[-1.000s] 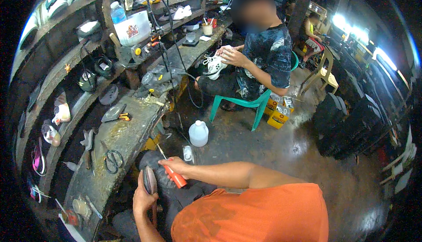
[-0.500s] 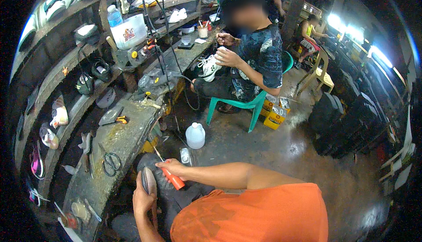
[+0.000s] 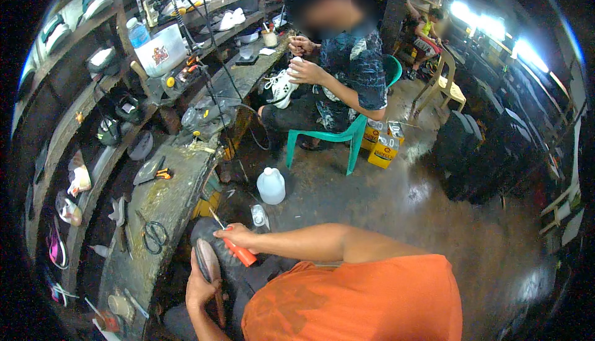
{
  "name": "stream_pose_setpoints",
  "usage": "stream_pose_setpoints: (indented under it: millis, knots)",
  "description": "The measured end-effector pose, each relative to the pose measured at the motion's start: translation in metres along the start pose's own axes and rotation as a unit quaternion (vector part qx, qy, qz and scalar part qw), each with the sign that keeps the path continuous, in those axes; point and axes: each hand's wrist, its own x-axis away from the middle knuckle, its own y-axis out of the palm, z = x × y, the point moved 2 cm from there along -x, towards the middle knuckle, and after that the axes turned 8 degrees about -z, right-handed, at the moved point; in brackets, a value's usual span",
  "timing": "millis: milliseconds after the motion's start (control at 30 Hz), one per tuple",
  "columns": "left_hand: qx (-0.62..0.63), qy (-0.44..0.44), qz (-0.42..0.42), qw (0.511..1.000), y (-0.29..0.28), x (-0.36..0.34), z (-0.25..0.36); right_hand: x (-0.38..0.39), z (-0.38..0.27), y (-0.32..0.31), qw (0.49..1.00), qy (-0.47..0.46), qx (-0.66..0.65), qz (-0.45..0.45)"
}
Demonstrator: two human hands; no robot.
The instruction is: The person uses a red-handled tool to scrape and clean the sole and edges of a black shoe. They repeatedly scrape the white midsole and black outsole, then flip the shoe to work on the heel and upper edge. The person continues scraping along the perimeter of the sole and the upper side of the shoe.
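My left hand [image 3: 199, 290] grips a shoe [image 3: 211, 262] over my lap. The shoe is dark along its side with a pale pinkish-beige face. In my right hand [image 3: 238, 237] is an orange-handled tool [image 3: 243, 255] with a thin shaft that points up and left, away from me; its exact kind is unclear. My fingers wrap round the handle just right of the shoe, and the tool's tip stands apart from it. Scissors [image 3: 155, 237] with dark handles lie on the worn bench [image 3: 175, 201] to my left.
A seated co-worker [image 3: 347, 71] handles a white shoe [image 3: 282, 88] ahead, on a green chair [image 3: 356, 146]. A translucent jug [image 3: 271, 186] stands on the floor before me. Orange-handled cutters [image 3: 163, 174] lie on the bench. Shelves with shoes [image 3: 79, 177] curve along the left.
The view has shifted slightly, moving the surroundings left and up. The shoe in my left hand has turned, showing more of its pale face. Both hands keep their hold.
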Motion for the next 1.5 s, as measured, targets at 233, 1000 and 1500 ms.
stream_pose_setpoints:
  millis: [233,1000,1500]
  knots:
    - [0.009,-0.007,0.051,0.999,-0.016,0.011,0.019,-0.003,0.003,-0.002,1.0,0.006,-0.005,0.004]
    - [0.091,-0.039,0.008,0.995,0.01,0.002,0.02,0.0,-0.028,0.004,0.933,-0.002,0.353,-0.074]
    - [0.043,-0.03,0.01,0.999,0.022,-0.005,0.018,-0.009,-0.066,0.001,0.777,-0.05,0.624,-0.059]
